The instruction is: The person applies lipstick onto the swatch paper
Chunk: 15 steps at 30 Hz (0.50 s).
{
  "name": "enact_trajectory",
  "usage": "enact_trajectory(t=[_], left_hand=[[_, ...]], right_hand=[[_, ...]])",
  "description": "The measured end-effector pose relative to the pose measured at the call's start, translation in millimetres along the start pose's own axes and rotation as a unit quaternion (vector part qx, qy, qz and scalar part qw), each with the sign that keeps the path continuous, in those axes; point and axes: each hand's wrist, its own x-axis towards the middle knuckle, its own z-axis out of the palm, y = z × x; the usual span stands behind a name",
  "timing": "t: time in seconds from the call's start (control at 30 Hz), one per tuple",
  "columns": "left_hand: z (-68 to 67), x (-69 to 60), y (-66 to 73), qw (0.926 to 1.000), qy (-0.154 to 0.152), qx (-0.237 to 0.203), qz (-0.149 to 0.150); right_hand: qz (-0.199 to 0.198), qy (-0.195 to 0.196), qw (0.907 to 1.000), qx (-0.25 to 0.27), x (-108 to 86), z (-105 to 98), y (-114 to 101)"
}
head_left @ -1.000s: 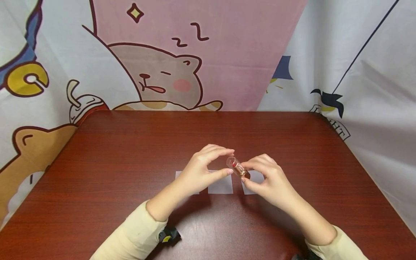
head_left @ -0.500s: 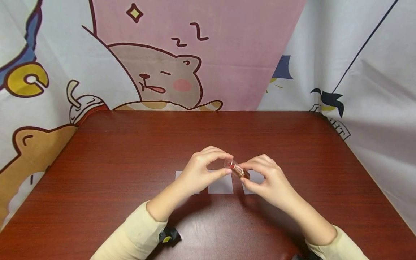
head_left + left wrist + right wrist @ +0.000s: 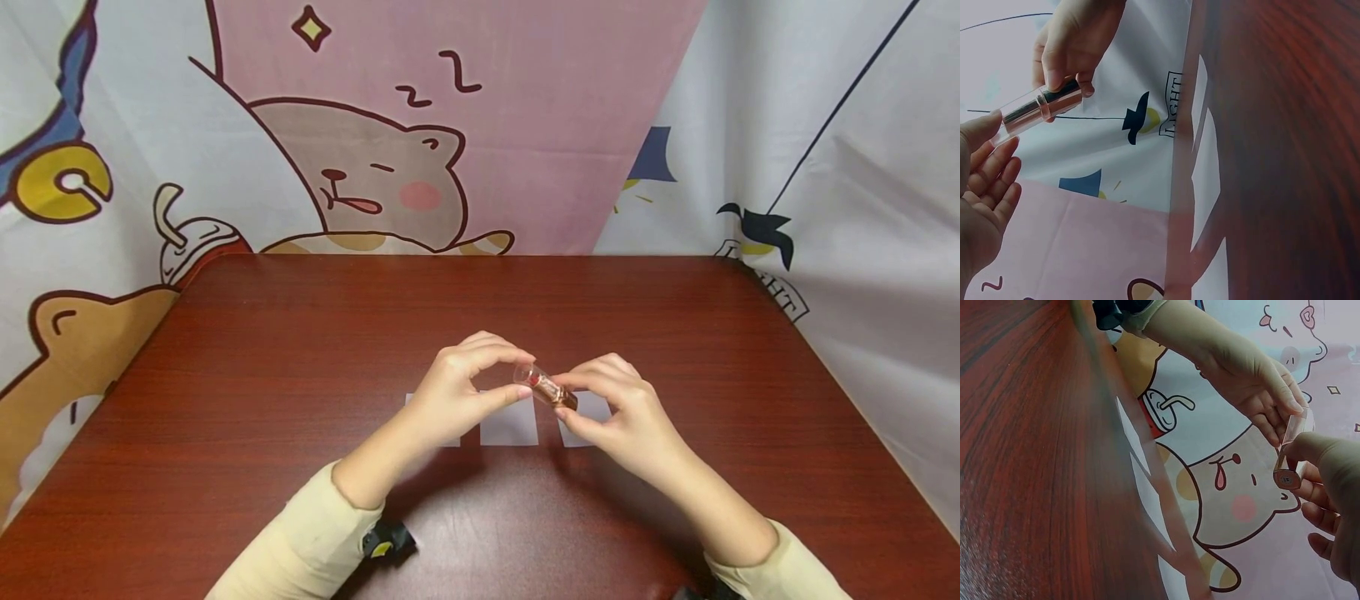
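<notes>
A lipstick (image 3: 552, 392) with a clear cap (image 3: 524, 374) and a rose-gold base is held slanted above the table between both hands. My left hand (image 3: 461, 392) pinches the clear cap end between thumb and index finger; its other fingers show loosely bent in the left wrist view. The base is gripped by my right hand (image 3: 630, 408), thumb on the near side. In the right wrist view the base's end (image 3: 1287, 480) faces the camera, and the right thumb covers part of the tube. A red tip shows inside the clear cap in the head view.
Three white paper squares lie in a row on the reddish-brown table (image 3: 337, 333): a middle one (image 3: 508, 425), a right one (image 3: 581, 435) and a left one (image 3: 452, 440), the outer two partly hidden by the hands. A cartoon-printed curtain (image 3: 555, 125) hangs behind.
My left thumb and index finger have come together onto the clear cap, and that hand has shifted slightly left. The lipstick's cap end has tipped a little down and left; my right hand barely moved.
</notes>
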Motion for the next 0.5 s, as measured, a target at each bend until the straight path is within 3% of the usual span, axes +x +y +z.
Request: enact_trajectory(t=[0.5], left_hand=[[-3.7,1.6,1.6,1.0,0.002,-0.001,0.003]], right_hand=[[-0.009,0.023,0.9997,0.0,0.0,1.1,-2.4]])
